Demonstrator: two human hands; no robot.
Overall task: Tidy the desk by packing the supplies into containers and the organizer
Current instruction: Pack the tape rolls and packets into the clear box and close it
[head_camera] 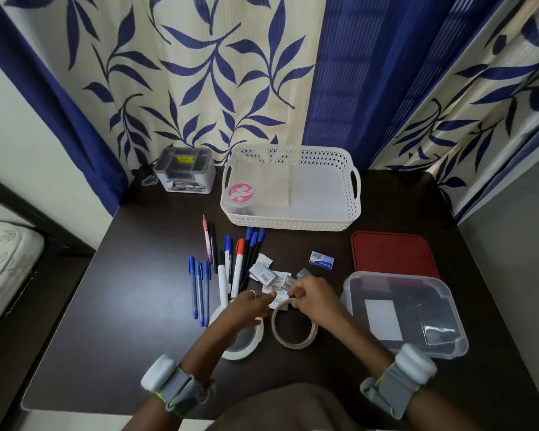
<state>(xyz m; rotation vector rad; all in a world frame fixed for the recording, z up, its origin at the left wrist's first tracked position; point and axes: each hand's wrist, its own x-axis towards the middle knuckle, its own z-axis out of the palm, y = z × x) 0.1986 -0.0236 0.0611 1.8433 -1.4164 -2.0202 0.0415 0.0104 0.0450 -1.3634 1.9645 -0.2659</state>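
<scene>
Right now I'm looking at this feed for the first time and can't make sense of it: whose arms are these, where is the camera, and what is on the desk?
There is one picture, from a wide-angle camera on a person's head, looking down at a dark wooden desk. The arms are the person's own, with grey sensor bands on both wrists.

The left hand lies over a wide white tape roll. The right hand pinches small packets beside a thin clear tape ring; exactly what it holds is too small to tell.

Blue pens and markers lie in the middle. Behind them stand a white perforated plastic basket and a grey compartment organizer. On the right sit a clear plastic box and its red lid.
</scene>
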